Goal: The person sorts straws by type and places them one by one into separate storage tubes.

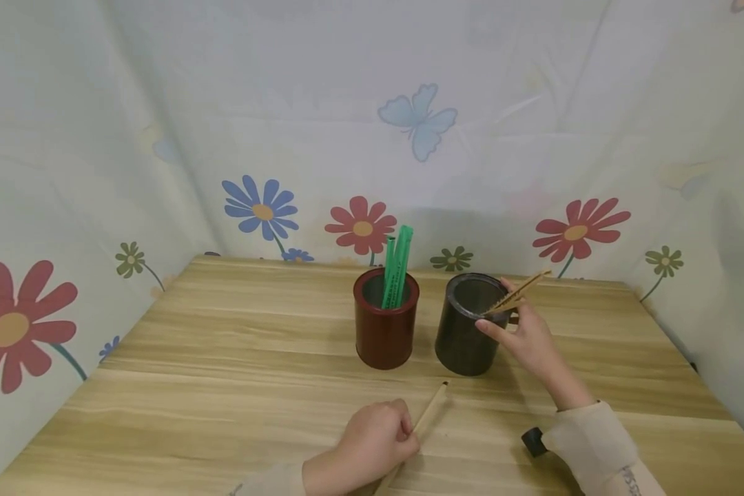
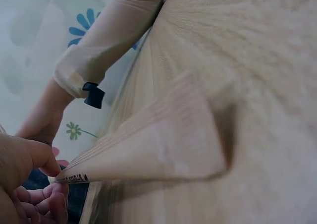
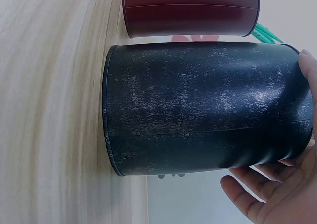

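My left hand pinches a slim tan wrapped stick with a dark mark at its far end, held slantwise low over the table. In the left wrist view, dark print shows on the stick beside my fingers. With thumb and fingers on opposite sides, my right hand grips a black cup near its rim. The cup stands upright on the table. Tan sticks with dark print lean out over the rim, between thumb and fingers; their lower ends are hidden.
Left of the black cup stands a dark red cup holding green printed sticks. The wooden table ends at a flowered cloth behind and on both sides. A black piece sits by the right sleeve.
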### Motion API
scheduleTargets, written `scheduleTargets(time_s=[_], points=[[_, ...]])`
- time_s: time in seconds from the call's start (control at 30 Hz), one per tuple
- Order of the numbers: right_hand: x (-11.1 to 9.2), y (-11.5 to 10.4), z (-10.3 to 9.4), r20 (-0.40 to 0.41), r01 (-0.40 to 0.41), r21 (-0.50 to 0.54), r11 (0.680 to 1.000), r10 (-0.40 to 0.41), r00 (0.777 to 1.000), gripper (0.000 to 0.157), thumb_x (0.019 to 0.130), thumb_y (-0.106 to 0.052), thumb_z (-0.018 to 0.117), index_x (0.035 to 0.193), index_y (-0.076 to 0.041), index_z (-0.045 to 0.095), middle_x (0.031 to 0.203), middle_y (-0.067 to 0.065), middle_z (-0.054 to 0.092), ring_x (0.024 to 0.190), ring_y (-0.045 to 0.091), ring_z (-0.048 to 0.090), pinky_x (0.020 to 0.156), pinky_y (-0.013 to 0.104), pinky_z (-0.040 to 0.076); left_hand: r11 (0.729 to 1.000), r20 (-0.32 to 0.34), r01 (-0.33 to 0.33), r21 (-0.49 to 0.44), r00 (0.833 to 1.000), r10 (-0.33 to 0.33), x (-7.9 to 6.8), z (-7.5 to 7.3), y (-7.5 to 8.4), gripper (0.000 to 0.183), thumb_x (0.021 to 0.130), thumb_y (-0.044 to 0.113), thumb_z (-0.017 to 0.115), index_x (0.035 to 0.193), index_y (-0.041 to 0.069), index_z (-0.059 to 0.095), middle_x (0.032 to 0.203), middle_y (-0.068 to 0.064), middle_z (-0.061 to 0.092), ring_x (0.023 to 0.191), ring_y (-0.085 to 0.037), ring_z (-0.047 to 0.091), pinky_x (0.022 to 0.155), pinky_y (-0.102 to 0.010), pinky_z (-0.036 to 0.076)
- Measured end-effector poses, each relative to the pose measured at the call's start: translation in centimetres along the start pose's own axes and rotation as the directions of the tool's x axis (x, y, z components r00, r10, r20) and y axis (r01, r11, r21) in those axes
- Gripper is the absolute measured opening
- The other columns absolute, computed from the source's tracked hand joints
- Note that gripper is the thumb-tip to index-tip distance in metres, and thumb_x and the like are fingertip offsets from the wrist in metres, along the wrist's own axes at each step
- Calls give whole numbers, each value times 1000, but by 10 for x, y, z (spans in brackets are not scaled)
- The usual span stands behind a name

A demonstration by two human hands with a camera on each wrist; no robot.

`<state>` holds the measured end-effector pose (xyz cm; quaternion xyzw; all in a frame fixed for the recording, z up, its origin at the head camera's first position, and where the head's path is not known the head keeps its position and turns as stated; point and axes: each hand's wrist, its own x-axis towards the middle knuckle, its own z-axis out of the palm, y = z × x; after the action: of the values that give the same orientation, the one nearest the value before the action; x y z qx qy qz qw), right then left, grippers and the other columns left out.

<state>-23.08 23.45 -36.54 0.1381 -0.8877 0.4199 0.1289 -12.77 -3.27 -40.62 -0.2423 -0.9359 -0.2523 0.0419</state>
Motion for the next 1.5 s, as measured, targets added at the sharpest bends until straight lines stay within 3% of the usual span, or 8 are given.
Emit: scheduleTargets(time_s=[0.27, 0.4, 0.57, 0.8, 1.07, 1.5], points=[[0, 1, -1, 4, -3, 0, 1000, 3, 1000, 82, 87, -26, 71, 151, -5, 24, 140, 29, 45, 116, 44, 53, 92, 58, 45, 997, -12, -10, -77, 1000, 9, 2, -7, 1, 10, 73, 17, 66, 71, 19, 56, 57, 16, 46, 53, 6, 38, 50, -13, 31], [0, 1, -1, 7, -7, -2, 1000, 7, 1000, 82, 87, -26, 71, 151, -5, 24, 140, 29, 45, 117, 44, 53, 93, 58, 45, 988, 2, -8, -154, 1000, 8, 3, -11, 0, 10, 74, 16, 66, 72, 17, 56, 58, 15, 48, 55, 6, 40, 52, -13, 34], [0, 1, 0, 2, 7, -5, 1000, -7, 1000, 82, 87, -26, 71, 151, -4, 24, 140, 29, 45, 115, 44, 54, 91, 57, 46, 978, -26, -34, -206, 999, 29, 5, -17, 1, 9, 73, 14, 65, 72, 16, 56, 61, 13, 52, 57, 7, 42, 54, -12, 37], [-1, 1, 1, -2, 7, -11, 1000, -7, 1000, 83, 87, -28, 71, 152, -6, 23, 140, 29, 45, 115, 44, 55, 91, 56, 46, 966, 13, 39, -256, 999, -37, 13, -29, 9, 6, 73, 14, 63, 72, 15, 57, 61, 13, 51, 57, 5, 43, 56, -13, 39], [-1, -1, 0, -2, 12, -14, 1000, -12, 1000, 82, 88, -27, 70, 151, -5, 23, 139, 29, 46, 114, 43, 55, 90, 55, 47, 956, 4, 29, -293, 1000, -29, 25, -51, 14, 8, 75, 10, 62, 77, 12, 55, 61, 11, 49, 56, 3, 43, 52, -15, 39], [-1, -1, 1, -8, 12, -14, 1000, -12, 1000, 82, 88, -26, 71, 151, -4, 24, 131, 30, 52, 104, 42, 59, 84, 55, 49, 943, -137, -62, -327, 990, 17, 45, -88, 24, 10, 82, 8, 64, 82, 10, 54, 66, 4, 54, 58, -4, 47, 54, -17, 42]])
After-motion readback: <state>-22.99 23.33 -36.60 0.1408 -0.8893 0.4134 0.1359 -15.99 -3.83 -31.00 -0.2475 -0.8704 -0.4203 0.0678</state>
